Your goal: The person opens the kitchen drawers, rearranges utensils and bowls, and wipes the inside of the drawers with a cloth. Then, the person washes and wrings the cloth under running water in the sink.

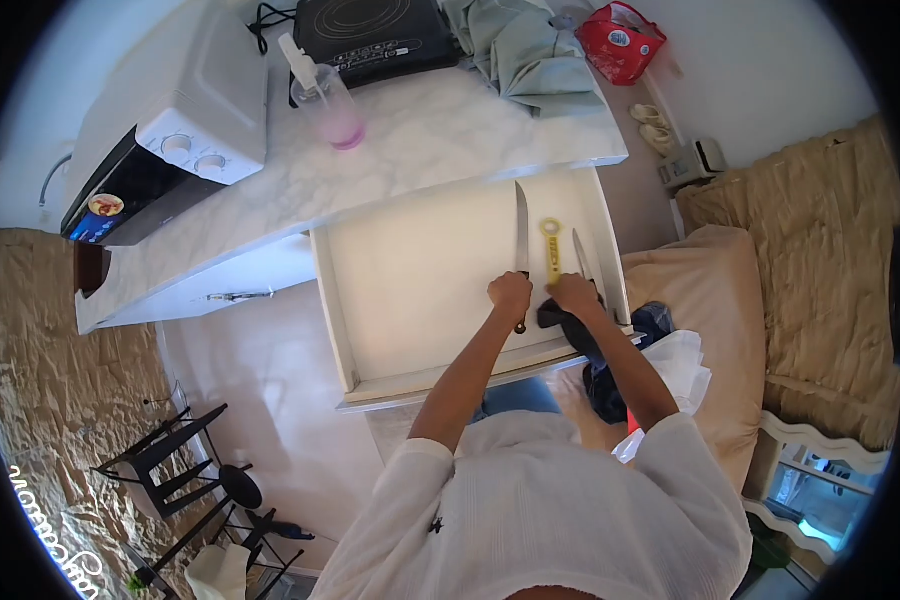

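My left hand (510, 290) is closed round the dark handle of a long kitchen knife (522, 225), whose blade points to the back of the open drawer (400, 270). Just to the right, my right hand (574, 293) is closed on a black cloth (570, 325) that hangs towards the drawer's front edge. A yellow bottle opener (552, 250) with a ring end lies in the drawer, its near end at my right fingers. Beside that hand is a smaller knife (581, 253), its handle partly hidden.
On the marble-patterned counter (430, 135) are a microwave (185, 110), a spray bottle (330, 110) with pink liquid, a black induction cooker (370, 40) and a grey-green cloth (520, 50). A red bag (620, 42) stands behind. Black chairs (190, 470) are at lower left.
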Demonstrator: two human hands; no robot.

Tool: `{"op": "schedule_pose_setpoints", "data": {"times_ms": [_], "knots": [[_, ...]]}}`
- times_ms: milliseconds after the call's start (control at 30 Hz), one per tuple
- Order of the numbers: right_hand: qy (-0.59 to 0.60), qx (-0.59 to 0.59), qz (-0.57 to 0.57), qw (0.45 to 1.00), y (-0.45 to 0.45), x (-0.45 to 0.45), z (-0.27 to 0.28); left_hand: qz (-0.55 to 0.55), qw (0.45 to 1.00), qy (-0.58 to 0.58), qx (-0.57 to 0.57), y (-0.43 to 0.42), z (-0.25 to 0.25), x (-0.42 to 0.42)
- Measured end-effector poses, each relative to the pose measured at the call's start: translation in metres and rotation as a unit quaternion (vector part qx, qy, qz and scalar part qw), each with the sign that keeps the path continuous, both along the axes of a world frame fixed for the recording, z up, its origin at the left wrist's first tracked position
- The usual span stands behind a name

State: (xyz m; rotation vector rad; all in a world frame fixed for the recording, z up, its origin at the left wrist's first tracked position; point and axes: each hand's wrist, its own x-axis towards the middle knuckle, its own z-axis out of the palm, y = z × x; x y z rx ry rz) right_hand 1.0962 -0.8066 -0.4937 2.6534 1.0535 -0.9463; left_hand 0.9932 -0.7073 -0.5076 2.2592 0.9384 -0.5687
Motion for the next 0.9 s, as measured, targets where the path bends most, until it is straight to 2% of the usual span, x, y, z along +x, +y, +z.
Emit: {"op": "schedule_pose_setpoints", "data": {"times_ms": [100, 200, 267, 333, 400, 467, 600, 633, 667, 700, 733, 767, 800, 833, 900], "knots": [[0.028, 0.02, 0.021, 0.999, 0.032, -0.029, 0.0, -0.01, 1.0, 0.006, 0.008, 0.008, -0.006, -0.014], [0.045, 0.04, 0.026, 0.998, 0.055, -0.056, 0.007, 0.04, 0.998, 0.037, 0.006, 0.023, -0.011, -0.037], [0.055, 0.067, 0.044, 0.995, 0.067, -0.075, 0.0, 0.032, 0.999, 0.014, 0.035, 0.035, -0.026, -0.067], [0.068, 0.083, 0.056, 0.993, 0.087, -0.102, 0.004, 0.09, 0.992, 0.08, 0.044, 0.05, -0.002, -0.093], [0.075, 0.115, 0.077, 0.987, 0.103, -0.13, -0.001, 0.111, 0.983, 0.131, 0.06, 0.063, 0.001, -0.125], [0.095, 0.134, 0.101, 0.981, 0.118, -0.161, -0.003, 0.09, 0.98, 0.151, 0.088, 0.072, -0.004, -0.168], [0.115, 0.138, 0.143, 0.973, 0.123, -0.182, 0.001, 0.107, 0.982, 0.115, 0.108, 0.078, -0.01, -0.209], [0.137, 0.109, 0.112, 0.978, 0.12, -0.168, 0.025, 0.115, 0.978, 0.116, 0.13, 0.079, -0.015, -0.214], [0.117, 0.162, 0.144, 0.969, 0.103, -0.146, 0.049, 0.117, 0.976, 0.117, 0.139, 0.079, -0.012, -0.218], [0.065, 0.2, 0.14, 0.967, 0.079, -0.118, 0.024, 0.119, 0.975, 0.118, 0.148, 0.078, -0.006, -0.22], [-0.024, 0.176, 0.193, 0.965, 0.053, -0.079, 0.015, 0.124, 0.973, 0.117, 0.157, 0.077, -0.002, -0.222], [-0.072, 0.153, 0.136, 0.976, 0.024, -0.037, -0.001, 0.125, 0.972, 0.112, 0.165, 0.077, 0.0, -0.226], [-0.104, 0.098, 0.096, 0.985, 0.002, -0.002, 0.014, 0.127, 0.971, 0.107, 0.175, 0.076, 0.001, -0.229], [-0.104, 0.044, 0.007, 0.994, -0.014, 0.028, 0.009, 0.13, 0.969, 0.101, 0.184, 0.076, 0.003, -0.231], [-0.12, 0.008, 0.029, 0.992, -0.036, 0.042, -0.003, 0.135, 0.968, 0.096, 0.188, 0.077, 0.006, -0.234]]}}
